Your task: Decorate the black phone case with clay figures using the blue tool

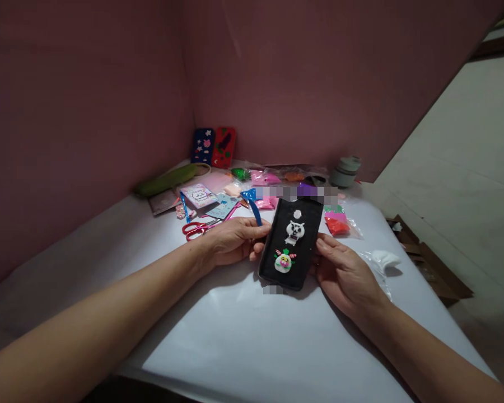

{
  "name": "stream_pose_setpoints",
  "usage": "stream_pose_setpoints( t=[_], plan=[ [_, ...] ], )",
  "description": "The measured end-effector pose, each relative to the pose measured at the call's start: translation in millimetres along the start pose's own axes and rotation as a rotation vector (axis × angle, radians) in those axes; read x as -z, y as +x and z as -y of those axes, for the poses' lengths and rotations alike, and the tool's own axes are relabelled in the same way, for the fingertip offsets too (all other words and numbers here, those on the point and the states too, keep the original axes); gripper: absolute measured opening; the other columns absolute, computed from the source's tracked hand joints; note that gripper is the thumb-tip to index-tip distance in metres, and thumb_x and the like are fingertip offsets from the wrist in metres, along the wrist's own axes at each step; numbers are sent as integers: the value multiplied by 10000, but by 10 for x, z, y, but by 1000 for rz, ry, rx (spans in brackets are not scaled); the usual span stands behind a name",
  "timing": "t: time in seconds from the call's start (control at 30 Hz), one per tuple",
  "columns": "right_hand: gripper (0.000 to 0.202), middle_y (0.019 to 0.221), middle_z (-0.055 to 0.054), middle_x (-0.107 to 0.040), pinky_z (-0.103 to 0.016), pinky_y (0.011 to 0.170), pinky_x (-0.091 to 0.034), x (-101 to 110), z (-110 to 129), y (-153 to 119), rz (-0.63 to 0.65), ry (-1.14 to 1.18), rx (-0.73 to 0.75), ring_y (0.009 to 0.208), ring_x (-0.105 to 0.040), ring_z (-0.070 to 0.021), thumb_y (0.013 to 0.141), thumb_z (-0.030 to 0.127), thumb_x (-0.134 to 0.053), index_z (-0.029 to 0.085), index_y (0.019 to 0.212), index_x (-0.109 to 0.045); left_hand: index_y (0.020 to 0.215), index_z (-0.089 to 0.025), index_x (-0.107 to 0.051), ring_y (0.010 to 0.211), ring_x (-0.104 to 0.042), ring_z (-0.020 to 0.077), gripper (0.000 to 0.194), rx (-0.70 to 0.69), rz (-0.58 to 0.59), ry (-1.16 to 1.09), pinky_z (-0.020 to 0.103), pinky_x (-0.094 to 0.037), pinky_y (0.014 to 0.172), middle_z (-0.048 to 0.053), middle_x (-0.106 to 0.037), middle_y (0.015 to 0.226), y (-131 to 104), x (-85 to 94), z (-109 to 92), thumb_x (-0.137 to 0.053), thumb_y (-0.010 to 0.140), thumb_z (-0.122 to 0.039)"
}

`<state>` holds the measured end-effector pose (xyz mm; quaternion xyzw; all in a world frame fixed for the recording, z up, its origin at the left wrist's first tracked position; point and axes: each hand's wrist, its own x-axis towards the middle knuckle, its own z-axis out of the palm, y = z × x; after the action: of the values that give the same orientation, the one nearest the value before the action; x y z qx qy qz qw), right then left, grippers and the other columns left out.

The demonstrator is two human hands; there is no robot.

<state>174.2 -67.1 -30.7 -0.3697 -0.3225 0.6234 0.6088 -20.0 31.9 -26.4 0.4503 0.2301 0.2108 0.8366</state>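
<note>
A black phone case (304, 254) is held up, tilted, between my two hands over the white table. White clay figures sit on its face: a small round dot (297, 214), a cat-like figure (294, 230) with black markings, and a round figure (283, 263) with a green top and pink-striped bits. My left hand (237, 240) grips the case's left edge and also pinches a blue plastic tool (255, 212) that points up. Fingers of my right hand (344, 271) close on the right edge, partly hidden behind the case.
Red-handled scissors (195, 228) lie left of my left hand. Behind are several bags of coloured clay (264, 178), printed cards (199, 196) and a green pouch (166, 180). Two decorated cases (224, 146) lean on the wall. A grey-green jar (345, 172) and white clay (385, 259) stand rightward.
</note>
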Motion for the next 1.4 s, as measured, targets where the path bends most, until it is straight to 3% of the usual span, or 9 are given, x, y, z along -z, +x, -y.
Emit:
stream_pose_setpoints(
  t=[0.2,0.37,0.47,0.63,0.77,0.83,1.03,1.23,1.4],
  plan=[
    [104,894,-23,-745,-324,824,-520,-66,-6,-61,-103,17,-58,843,-665,-180,782,245,-688,213,872,-730,803,-86,-625,431,-473,63,164,-22,46,-10,152,-419,427,-13,-519,508,-16,-13,-5,-629,859,-240],
    [204,1007,-92,-734,-378,811,-529,-146,113,-268,-137,-11,-143,888,-665,-230,800,249,-664,189,986,-721,776,-90,-626,424,-492,72,180,-12,79,12,168,-446,420,-13,-532,511,-65,-58,-10,-685,816,-255],
    [209,1000,-91,-732,-364,758,-535,-152,222,-290,-143,-55,-110,852,-666,-224,788,250,-685,188,984,-718,785,-88,-629,419,-496,77,174,-7,79,20,176,-447,403,-6,-543,524,-74,-82,-13,-675,820,-252],
    [93,818,-9,-725,-287,699,-518,-244,355,81,-115,-32,46,740,-644,-153,767,191,-694,207,857,-713,725,-81,-606,392,-479,69,138,-44,-10,38,155,-400,360,5,-542,500,-19,-13,0,-598,844,-151],
    [68,718,24,-669,-251,609,-501,-432,348,507,-36,20,148,627,-599,-111,826,148,-634,194,783,-660,745,-64,-598,399,-534,86,52,-54,-100,105,173,-422,346,77,-652,629,22,70,32,-591,792,-41],
    [40,774,15,-650,-253,593,-504,-525,312,685,5,34,171,627,-592,-105,876,172,-603,168,869,-642,807,-64,-601,442,-582,105,45,-41,-118,130,189,-471,385,91,-669,663,24,77,40,-579,795,-26],
    [263,1087,-67,-626,-353,710,-549,-682,177,1049,66,42,154,856,-637,-176,913,290,-583,156,1140,-586,797,-64,-580,483,-645,149,134,6,-141,179,237,-532,449,107,-663,651,23,27,15,-471,832,6],
    [293,1148,-80,-612,-391,765,-544,-562,65,1170,50,65,162,926,-633,-200,912,295,-584,161,1172,-577,725,-74,-568,469,-618,114,162,-15,-246,213,187,-484,395,63,-628,604,60,27,26,-470,846,-30],
    [293,1144,-80,-614,-389,761,-546,-385,128,1244,-19,78,217,922,-634,-199,912,299,-583,161,1171,-578,710,-109,-554,289,-394,38,106,-77,-373,295,169,-249,264,16,-622,596,20,43,13,-536,813,-96]
  ],
)
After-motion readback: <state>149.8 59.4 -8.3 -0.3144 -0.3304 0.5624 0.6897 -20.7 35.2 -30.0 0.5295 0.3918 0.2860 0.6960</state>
